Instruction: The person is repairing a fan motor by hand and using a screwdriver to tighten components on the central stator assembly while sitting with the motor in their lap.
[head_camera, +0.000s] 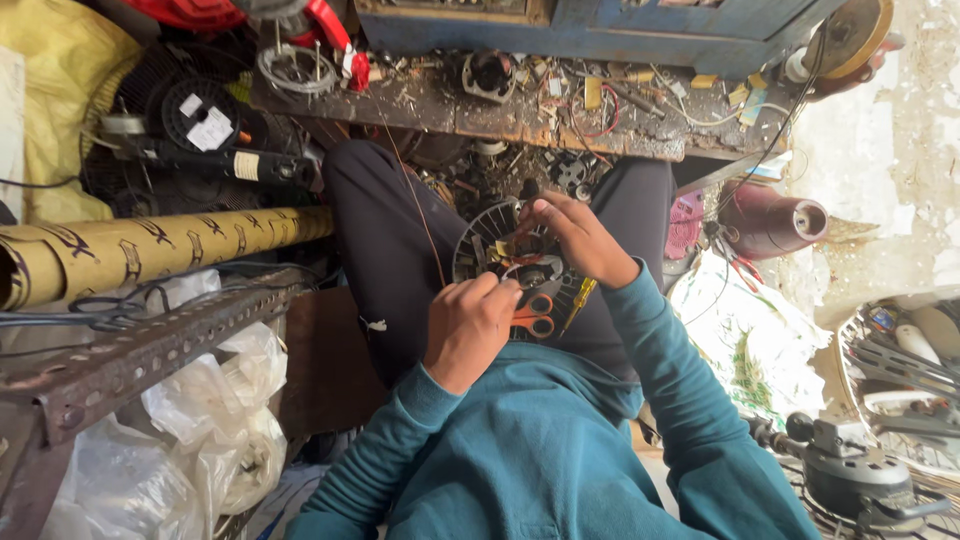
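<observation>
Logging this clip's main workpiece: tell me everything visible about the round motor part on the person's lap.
The round motor part is a dark, ribbed metal disc with slots around its rim and what look like windings, lying roughly flat on the lap. The left hand steadies its near edge; the right hand works at its top. Orange-handled scissors rest against it. Its centre is partly hidden.

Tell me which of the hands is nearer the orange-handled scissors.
Left. The left hand sits right beside the orange-handled scissors on the lap, seemingly touching them. The right hand is farther up, over the round motor part.
</observation>
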